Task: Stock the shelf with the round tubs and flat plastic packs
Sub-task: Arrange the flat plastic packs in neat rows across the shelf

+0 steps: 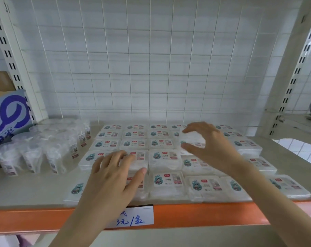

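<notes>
Potentially unstable: flat pack [192,139] pinched in curled right hand [210,145] above slick stacked packs [166,157]; left hand [112,177] splayed flat, steadying.

I note: flat packs [166,182] clear, white labels, teal cartoon, red badge; round tubs [31,154] clear; shelf [35,189] beige, orange front edge; price tag [135,217] white, blue handwriting.

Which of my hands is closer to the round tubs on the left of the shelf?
Left. The left hand lies just right of the round tubs; the right hand grips a pack farther right.
</notes>
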The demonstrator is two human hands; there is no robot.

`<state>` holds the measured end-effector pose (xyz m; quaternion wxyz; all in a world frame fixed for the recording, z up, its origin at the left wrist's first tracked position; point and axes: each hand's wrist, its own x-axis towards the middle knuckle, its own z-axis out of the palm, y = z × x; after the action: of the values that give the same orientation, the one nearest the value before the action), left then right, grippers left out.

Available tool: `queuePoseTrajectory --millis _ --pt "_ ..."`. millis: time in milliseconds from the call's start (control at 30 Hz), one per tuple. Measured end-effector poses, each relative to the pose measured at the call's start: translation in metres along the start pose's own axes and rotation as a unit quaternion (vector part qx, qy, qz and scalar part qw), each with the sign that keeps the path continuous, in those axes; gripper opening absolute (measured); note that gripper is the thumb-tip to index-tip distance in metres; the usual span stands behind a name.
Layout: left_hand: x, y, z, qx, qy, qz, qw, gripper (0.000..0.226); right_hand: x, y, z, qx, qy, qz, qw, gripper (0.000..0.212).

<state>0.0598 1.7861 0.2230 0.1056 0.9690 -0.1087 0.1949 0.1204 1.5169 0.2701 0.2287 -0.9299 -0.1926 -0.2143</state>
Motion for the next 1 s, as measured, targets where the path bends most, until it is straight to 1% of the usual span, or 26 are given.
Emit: queuePoseTrajectory --millis 67,133,200,267,333,400,433,500,533,700,767,833,900,933,1000 --pt "0.007 0.009 -0.006 0.007 0.003 0.005 1.0 0.082 0.011 0.014 -0.012 -0.04 -0.003 0.024 0.999 0.046" --pt "0.018 0.02 -0.012 -0.004 -0.02 0.016 1.0 0.084 0.021 0.031 -0.014 -0.05 -0.02 0.078 0.996 0.056" --pt "0.034 0.032 -0.016 -0.03 -0.02 0.039 0.999 0.069 0.027 0.045 -0.009 -0.025 -0.034 0.136 0.99 0.065" --pt "0.053 0.041 -0.02 -0.058 -0.023 0.055 0.997 0.057 0.028 0.053 -0.001 0.009 -0.057 0.167 0.984 0.071" --pt "0.074 0.048 -0.022 -0.091 -0.031 0.054 0.994 0.052 0.028 0.056 0.005 0.023 -0.074 0.171 0.982 0.072" --pt "0.094 0.053 -0.023 -0.147 -0.053 0.052 0.986 0.048 0.028 0.056 0.006 0.031 -0.062 0.164 0.984 0.072" --pt "0.102 0.056 -0.022 -0.191 -0.077 0.048 0.977 0.045 0.028 0.055 0.006 0.043 -0.047 0.159 0.985 0.072" --pt "0.114 0.06 -0.022 -0.29 -0.124 0.021 0.949 0.04 0.026 0.052 0.003 0.073 -0.016 0.148 0.986 0.072" --pt "0.117 0.061 -0.022 -0.326 -0.132 0.005 0.936 0.038 0.023 0.049 0.001 0.089 -0.003 0.141 0.986 0.072" --pt "0.119 0.066 -0.014 -0.395 -0.107 -0.052 0.911 0.047 0.011 0.035 -0.007 0.132 0.057 0.071 0.987 0.069" --pt "0.118 0.07 -0.01 -0.431 -0.109 -0.063 0.894 0.042 0.008 0.029 -0.008 0.135 0.065 0.047 0.988 0.068" --pt "0.117 0.072 -0.009 -0.476 -0.115 -0.074 0.869 0.035 0.006 0.026 -0.006 0.14 0.066 0.036 0.987 0.07" --pt "0.117 0.072 -0.008 -0.512 -0.114 -0.08 0.847 0.032 0.004 0.025 -0.004 0.155 0.054 0.049 0.985 0.077" --pt "0.116 0.072 -0.008 -0.519 -0.109 -0.081 0.844 0.031 0.003 0.023 -0.004 0.174 0.041 0.067 0.982 0.08" --pt "0.114 0.071 -0.008 -0.527 -0.098 -0.079 0.841 0.029 0.001 0.019 -0.006 0.256 0.016 0.118 0.959 0.077"
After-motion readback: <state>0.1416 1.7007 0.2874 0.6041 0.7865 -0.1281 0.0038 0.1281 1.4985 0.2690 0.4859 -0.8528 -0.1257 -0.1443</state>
